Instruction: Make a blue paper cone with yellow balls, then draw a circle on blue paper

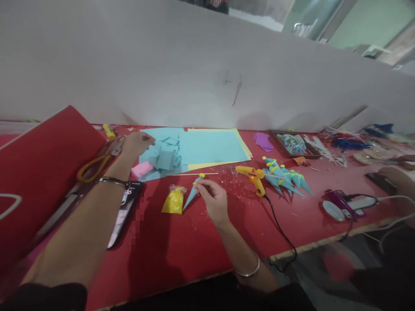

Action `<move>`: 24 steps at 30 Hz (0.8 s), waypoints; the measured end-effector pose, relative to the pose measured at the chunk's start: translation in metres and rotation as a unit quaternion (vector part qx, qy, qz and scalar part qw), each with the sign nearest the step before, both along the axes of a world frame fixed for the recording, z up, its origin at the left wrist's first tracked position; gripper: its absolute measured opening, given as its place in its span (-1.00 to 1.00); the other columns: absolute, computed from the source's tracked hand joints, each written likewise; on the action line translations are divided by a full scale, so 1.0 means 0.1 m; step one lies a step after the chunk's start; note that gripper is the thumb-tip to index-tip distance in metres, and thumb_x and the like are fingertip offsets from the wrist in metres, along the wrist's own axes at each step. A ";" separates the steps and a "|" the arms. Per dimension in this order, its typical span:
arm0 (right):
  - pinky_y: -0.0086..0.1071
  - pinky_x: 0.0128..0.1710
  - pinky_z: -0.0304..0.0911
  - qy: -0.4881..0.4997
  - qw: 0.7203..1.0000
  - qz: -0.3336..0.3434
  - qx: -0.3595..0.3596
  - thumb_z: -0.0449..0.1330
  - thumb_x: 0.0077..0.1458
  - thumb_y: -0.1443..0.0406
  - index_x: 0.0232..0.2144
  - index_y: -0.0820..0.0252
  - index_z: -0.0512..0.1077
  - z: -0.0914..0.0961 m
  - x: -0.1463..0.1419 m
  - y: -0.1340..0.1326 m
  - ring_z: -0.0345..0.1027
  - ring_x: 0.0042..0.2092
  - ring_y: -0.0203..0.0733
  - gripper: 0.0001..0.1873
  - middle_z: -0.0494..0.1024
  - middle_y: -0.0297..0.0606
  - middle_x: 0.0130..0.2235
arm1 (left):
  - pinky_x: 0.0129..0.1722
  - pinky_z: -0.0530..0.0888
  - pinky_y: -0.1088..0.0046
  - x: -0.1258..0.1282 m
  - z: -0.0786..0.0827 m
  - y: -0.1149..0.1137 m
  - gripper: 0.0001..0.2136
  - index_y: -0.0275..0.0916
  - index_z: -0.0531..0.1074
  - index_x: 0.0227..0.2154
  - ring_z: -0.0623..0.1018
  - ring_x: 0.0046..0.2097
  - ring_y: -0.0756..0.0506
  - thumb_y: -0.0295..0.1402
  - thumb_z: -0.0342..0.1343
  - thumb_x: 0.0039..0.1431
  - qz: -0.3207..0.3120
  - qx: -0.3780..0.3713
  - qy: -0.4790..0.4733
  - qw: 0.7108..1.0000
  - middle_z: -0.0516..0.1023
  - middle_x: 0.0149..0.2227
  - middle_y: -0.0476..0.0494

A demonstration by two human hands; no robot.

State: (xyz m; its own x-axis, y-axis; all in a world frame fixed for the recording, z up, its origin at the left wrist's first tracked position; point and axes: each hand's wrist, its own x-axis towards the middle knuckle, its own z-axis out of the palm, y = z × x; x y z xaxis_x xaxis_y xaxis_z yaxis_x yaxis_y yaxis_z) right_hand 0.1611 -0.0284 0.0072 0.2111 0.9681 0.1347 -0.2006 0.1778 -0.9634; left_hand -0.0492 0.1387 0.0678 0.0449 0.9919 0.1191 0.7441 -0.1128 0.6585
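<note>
My right hand [214, 198] pinches the upper part of a light blue paper cone [192, 195] with a yellow tip piece; the cone's narrow end points down toward the red table [181, 246]. My left hand [138, 144] is reached out at the back left, beside blue paper cuttings [165, 160], its fingers drawn together; anything between them is too small to make out. A small clear bag of yellow bits [173, 201] lies just left of the cone. To the right, a yellow glue gun [253, 175] rests next to a pile of similar finished-looking blue cones [285, 177].
Blue and yellow sheets [214, 147] lie at the back. A phone [125, 211] is under my left forearm, near a red board [48, 172]. A tray of scraps [293, 144] and a purple device [345, 205] stand right. Another person's hand [397, 183] shows there.
</note>
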 end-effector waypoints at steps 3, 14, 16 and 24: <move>-0.42 -0.45 0.35 0.024 1.000 -0.007 -0.006 0.21 -0.09 0.26 -0.45 0.19 0.43 0.02 0.02 0.01 0.38 -0.50 -0.33 -0.88 0.51 -0.35 -0.52 | -0.54 0.16 0.57 0.14 0.00 -0.18 -0.78 -0.31 0.40 -0.53 0.30 -0.54 0.07 -0.29 -0.05 0.06 0.012 -0.007 0.007 1.000 0.36 -0.65 0.09; -0.38 -0.40 0.35 0.008 0.998 -0.060 0.010 0.13 0.02 0.20 -0.37 0.22 0.39 0.03 0.15 0.08 0.43 -0.43 -0.29 -0.81 0.54 -0.28 -0.45 | -0.36 0.40 0.36 0.97 -0.63 -1.34 -0.71 -0.30 0.29 -0.10 0.49 -0.27 -0.14 -0.32 -0.02 0.12 -0.108 0.055 0.049 0.991 0.47 -0.16 -0.30; -0.40 -0.43 0.34 0.000 0.998 -0.064 0.010 0.14 0.02 0.20 -0.41 0.22 0.38 0.01 0.15 0.08 0.40 -0.48 -0.32 -0.82 0.51 -0.32 -0.49 | -0.23 0.40 0.23 1.01 -0.74 -1.44 -0.62 -0.33 0.22 -0.03 0.45 -0.11 -0.24 -0.27 0.02 0.10 -0.092 0.102 0.090 0.986 0.43 -0.10 -0.39; -0.44 -0.44 0.31 -0.013 0.998 -0.065 0.003 0.18 -0.03 0.23 -0.46 0.21 0.37 -0.03 0.13 0.07 0.35 -0.50 -0.37 -0.85 0.48 -0.38 -0.52 | -0.20 0.40 0.29 1.07 -0.73 -1.47 -0.65 -0.31 0.24 -0.06 0.48 -0.10 -0.22 -0.42 0.06 0.06 -0.137 -0.012 0.199 0.970 0.48 -0.14 -0.32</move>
State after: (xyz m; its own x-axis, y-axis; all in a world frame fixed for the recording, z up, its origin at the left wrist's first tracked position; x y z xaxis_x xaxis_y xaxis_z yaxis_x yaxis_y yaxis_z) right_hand 0.1736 -0.0213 0.0046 0.3317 0.9317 0.1478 -0.1498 0.2067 -0.9669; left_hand 0.0581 -0.0079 -0.0048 0.3446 0.9386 0.0145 0.8843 -0.3298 0.3304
